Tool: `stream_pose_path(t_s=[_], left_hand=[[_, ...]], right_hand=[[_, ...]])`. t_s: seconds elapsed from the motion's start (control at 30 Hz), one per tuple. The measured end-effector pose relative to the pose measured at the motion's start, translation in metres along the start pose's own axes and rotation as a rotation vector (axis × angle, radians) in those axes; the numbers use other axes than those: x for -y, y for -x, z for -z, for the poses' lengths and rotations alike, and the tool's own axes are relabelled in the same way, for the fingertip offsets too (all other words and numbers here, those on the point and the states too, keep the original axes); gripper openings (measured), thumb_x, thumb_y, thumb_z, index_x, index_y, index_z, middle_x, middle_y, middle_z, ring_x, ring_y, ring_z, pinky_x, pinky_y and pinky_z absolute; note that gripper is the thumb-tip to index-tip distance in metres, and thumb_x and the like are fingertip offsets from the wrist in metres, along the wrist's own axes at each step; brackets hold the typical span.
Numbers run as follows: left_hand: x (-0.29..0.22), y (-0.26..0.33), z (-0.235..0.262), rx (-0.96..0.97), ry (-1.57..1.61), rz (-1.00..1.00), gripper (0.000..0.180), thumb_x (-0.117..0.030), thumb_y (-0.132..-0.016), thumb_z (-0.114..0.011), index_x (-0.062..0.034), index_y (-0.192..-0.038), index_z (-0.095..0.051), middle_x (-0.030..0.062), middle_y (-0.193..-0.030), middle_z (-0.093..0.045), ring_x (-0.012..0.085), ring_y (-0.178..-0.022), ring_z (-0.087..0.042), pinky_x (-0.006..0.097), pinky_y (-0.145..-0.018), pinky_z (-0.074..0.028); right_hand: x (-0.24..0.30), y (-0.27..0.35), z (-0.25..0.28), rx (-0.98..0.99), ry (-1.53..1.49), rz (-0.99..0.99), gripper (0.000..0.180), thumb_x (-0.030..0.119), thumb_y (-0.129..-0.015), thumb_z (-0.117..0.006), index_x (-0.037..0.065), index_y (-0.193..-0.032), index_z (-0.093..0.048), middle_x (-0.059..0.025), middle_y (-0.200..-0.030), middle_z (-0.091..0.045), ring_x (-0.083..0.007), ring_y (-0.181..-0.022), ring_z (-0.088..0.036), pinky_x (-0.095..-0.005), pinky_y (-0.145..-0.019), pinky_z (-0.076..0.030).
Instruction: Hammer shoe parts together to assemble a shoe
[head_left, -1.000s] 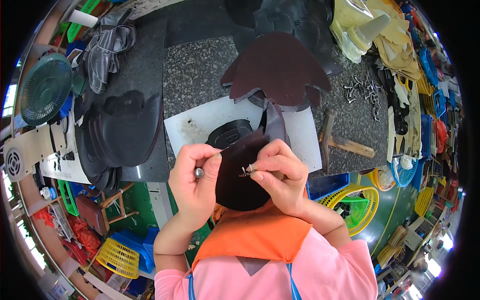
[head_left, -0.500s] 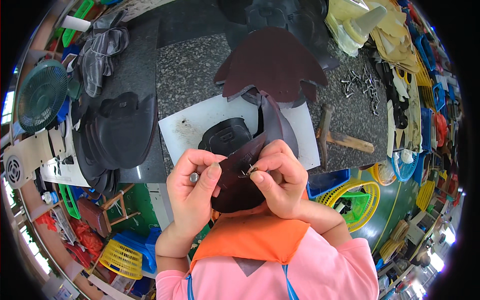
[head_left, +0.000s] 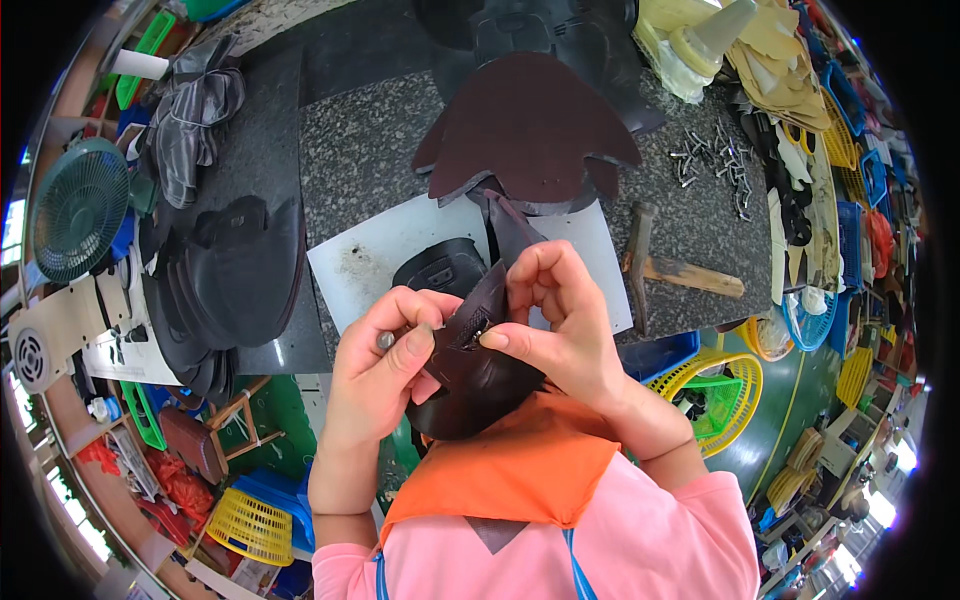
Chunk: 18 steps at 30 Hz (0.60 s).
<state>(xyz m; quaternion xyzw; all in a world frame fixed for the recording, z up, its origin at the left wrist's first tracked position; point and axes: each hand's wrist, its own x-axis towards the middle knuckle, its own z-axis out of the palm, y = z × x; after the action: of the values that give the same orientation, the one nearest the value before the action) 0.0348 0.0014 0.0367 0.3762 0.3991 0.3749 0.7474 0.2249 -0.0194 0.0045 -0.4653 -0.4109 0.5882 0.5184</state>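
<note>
A dark brown leather piece [head_left: 490, 380] is held up in front of my chest between both hands. My left hand [head_left: 375, 385] pinches its left edge, and a small round metal piece [head_left: 386, 341] shows among those fingers. My right hand [head_left: 580, 345] grips the opposite edge, fingers mostly behind the leather. Its thumb presses beside a small metal fitting [head_left: 472, 340] on the leather; the fitting's exact shape is too small to make out. Just beyond lies a black shaped piece with a buckle-like slot [head_left: 440, 265], resting on a white board [head_left: 345, 250].
Large brown leather panels [head_left: 535, 125] lie ahead on the speckled slab. A wooden-handled hammer [head_left: 690, 275] and scattered metal fittings [head_left: 710, 160] are to the right. Stacked black pieces [head_left: 245, 270] and a green fan [head_left: 82, 210] stand left. A yellow basket [head_left: 745, 400] sits low right.
My right fingers have opened out from their pinch and moved behind the leather's upper edge, with the thumb on the fitting's side. The leather has tilted more upright. The whole view has shifted slightly.
</note>
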Motion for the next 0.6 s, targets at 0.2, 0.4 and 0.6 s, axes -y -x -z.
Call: stream_pose_path(t_s=[0.2, 0.4, 0.6], left_hand=[[-0.003, -0.007, 0.012, -0.112, 0.146, 0.131, 0.016, -0.019, -0.094, -0.058, -0.0047, -0.102, -0.057, -0.0014, -0.084, -0.057, 0.0022, -0.06, -0.047, 0.018, -0.045, -0.034], [-0.019, -0.01, 0.018, -0.095, -0.006, 0.117, 0.011, -0.014, -0.092, -0.06, -0.0035, -0.096, -0.059, -0.0013, -0.079, -0.055, 0.0031, -0.065, -0.048, 0.019, -0.049, -0.037], [-0.081, -0.024, -0.003, -0.207, -0.991, -0.325, 0.003, -0.001, -0.087, -0.057, 0.0017, -0.086, -0.058, 0.0018, -0.077, -0.055, 0.0062, -0.07, -0.048, 0.02, -0.062, -0.039]], right_hand=[[0.003, -0.006, 0.036, -0.394, 0.614, 0.27, 0.049, 0.004, -0.066, -0.08, 0.006, -0.107, -0.054, -0.0011, -0.092, -0.052, -0.0105, -0.072, -0.049, -0.0258, -0.067, -0.045], [0.02, -0.002, 0.175, -0.43, 1.529, 0.153, 0.048, 0.013, -0.08, -0.068, 0.008, -0.126, -0.054, -0.0153, -0.113, -0.054, -0.0329, -0.107, -0.052, -0.0392, -0.092, -0.043], [0.016, -0.006, 0.19, -0.331, 1.447, 0.183, 0.032, 0.012, -0.079, -0.068, 0.005, -0.111, -0.063, -0.0138, -0.103, -0.057, -0.0314, -0.093, -0.059, -0.0369, -0.081, -0.048]])
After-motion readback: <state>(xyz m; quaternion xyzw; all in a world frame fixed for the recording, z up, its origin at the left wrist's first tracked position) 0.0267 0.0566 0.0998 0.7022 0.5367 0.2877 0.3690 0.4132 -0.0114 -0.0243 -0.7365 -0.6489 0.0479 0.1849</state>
